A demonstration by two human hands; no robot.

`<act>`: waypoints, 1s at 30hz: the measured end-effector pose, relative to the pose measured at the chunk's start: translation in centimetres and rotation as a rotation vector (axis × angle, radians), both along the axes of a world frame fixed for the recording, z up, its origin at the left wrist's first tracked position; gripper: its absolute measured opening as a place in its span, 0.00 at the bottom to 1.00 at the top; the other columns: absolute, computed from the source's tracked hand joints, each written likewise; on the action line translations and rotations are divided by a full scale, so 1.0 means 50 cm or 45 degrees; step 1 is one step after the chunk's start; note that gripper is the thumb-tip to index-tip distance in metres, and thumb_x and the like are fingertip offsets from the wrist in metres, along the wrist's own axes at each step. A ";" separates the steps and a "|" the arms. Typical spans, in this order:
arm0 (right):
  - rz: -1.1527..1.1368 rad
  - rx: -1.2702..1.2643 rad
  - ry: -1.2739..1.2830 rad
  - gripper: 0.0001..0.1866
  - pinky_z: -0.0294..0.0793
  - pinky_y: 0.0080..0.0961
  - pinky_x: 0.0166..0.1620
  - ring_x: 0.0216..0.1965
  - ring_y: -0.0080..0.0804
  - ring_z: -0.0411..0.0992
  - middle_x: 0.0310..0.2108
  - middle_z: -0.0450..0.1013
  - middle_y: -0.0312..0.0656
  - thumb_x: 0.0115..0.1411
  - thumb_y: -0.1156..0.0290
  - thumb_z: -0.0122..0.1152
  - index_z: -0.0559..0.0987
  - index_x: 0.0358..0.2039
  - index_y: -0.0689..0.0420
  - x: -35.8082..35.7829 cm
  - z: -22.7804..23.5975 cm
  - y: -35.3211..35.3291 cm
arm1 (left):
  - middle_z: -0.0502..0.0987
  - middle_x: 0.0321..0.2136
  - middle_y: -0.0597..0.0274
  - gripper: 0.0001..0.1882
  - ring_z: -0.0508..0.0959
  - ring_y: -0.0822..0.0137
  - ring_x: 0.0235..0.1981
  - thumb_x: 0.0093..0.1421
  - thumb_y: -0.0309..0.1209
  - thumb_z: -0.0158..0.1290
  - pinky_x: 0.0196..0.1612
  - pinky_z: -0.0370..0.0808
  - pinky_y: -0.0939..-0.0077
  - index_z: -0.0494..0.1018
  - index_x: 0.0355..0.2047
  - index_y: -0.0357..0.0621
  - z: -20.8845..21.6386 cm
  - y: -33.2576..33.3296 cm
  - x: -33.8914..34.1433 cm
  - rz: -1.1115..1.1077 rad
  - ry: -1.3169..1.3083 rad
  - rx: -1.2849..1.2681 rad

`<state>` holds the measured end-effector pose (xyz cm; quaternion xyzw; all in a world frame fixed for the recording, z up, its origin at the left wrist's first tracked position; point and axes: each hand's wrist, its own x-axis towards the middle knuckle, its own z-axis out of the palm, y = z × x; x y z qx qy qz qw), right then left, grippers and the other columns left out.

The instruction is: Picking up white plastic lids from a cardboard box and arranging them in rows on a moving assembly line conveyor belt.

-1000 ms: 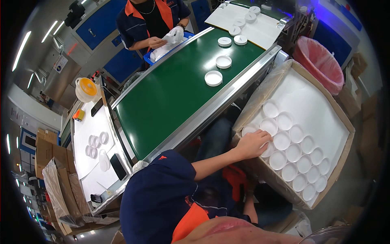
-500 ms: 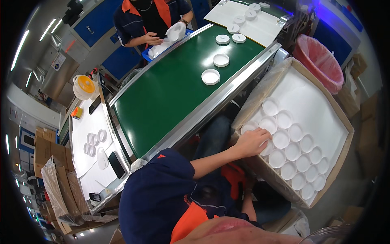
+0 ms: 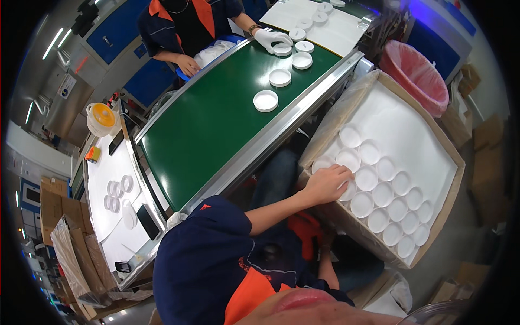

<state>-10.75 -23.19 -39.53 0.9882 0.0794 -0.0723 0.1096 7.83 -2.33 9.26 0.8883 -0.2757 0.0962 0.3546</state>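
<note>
My left hand (image 3: 329, 185) reaches over the near left side of a carton (image 3: 374, 232). Its fingers are curled together on a shallow round white lid (image 3: 349, 192), partly covered by the hand. Around it, more such lids, among them one white lid (image 3: 366, 178), lie in close rows with their hollow sides up on white paper (image 3: 403, 127). My right forearm (image 3: 329, 271) hangs low beside my legs; the right hand is in dark shade, its fingers hidden.
A green conveyor belt (image 3: 206, 141) carries several white lids. Across it, a co-worker's gloved hand (image 3: 272, 39) touches one. Left is a side table (image 3: 103, 179) with clear rings and a phone (image 3: 147, 221). A pink-lined bin (image 3: 417, 81) stands beyond the carton.
The co-worker's gloved hand has moved from the blue tray onto a lid on the belt. My view has shifted slightly; my left hand stays at the same lids.
</note>
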 end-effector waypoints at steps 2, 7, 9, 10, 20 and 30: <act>-0.022 -0.036 -0.001 0.16 0.72 0.62 0.38 0.37 0.58 0.75 0.38 0.74 0.57 0.61 0.65 0.46 0.76 0.44 0.58 -0.004 0.002 0.004 | 0.77 0.39 0.68 0.08 0.77 0.62 0.42 0.56 0.30 0.52 0.38 0.77 0.67 0.74 0.37 0.50 0.001 -0.001 -0.002 -0.001 0.003 -0.031; -0.180 0.205 -0.048 0.17 0.71 0.64 0.40 0.38 0.61 0.74 0.41 0.73 0.55 0.62 0.65 0.44 0.74 0.47 0.56 0.001 0.014 -0.029 | 0.76 0.35 0.62 0.09 0.77 0.60 0.40 0.54 0.29 0.51 0.38 0.76 0.64 0.74 0.36 0.45 0.013 -0.015 0.002 -0.040 -0.031 -0.100; -0.085 0.023 0.167 0.17 0.71 0.64 0.38 0.36 0.61 0.74 0.41 0.74 0.53 0.63 0.64 0.44 0.75 0.47 0.56 0.024 0.046 0.040 | 0.76 0.35 0.62 0.09 0.76 0.60 0.40 0.54 0.29 0.51 0.38 0.76 0.64 0.74 0.36 0.45 0.001 0.017 -0.001 0.026 -0.014 -0.056; -0.082 0.008 0.157 0.17 0.71 0.64 0.38 0.36 0.61 0.74 0.41 0.74 0.53 0.63 0.64 0.44 0.75 0.47 0.56 0.022 0.049 0.023 | 0.77 0.37 0.64 0.09 0.77 0.60 0.41 0.55 0.30 0.52 0.38 0.76 0.65 0.74 0.37 0.47 0.006 0.012 0.000 0.015 -0.004 -0.049; -0.110 0.082 0.090 0.14 0.73 0.49 0.34 0.34 0.47 0.75 0.31 0.76 0.46 0.61 0.63 0.48 0.80 0.34 0.55 0.012 0.053 -0.015 | 0.75 0.40 0.65 0.09 0.76 0.62 0.44 0.57 0.31 0.51 0.40 0.76 0.66 0.72 0.38 0.48 0.010 -0.009 -0.004 -0.049 0.003 -0.050; -0.015 -0.014 0.137 0.12 0.74 0.49 0.35 0.33 0.47 0.76 0.32 0.76 0.46 0.59 0.64 0.50 0.79 0.37 0.55 0.025 0.057 0.034 | 0.76 0.39 0.65 0.09 0.76 0.62 0.43 0.57 0.31 0.51 0.39 0.76 0.66 0.72 0.38 0.49 -0.008 0.028 -0.004 0.023 0.024 -0.001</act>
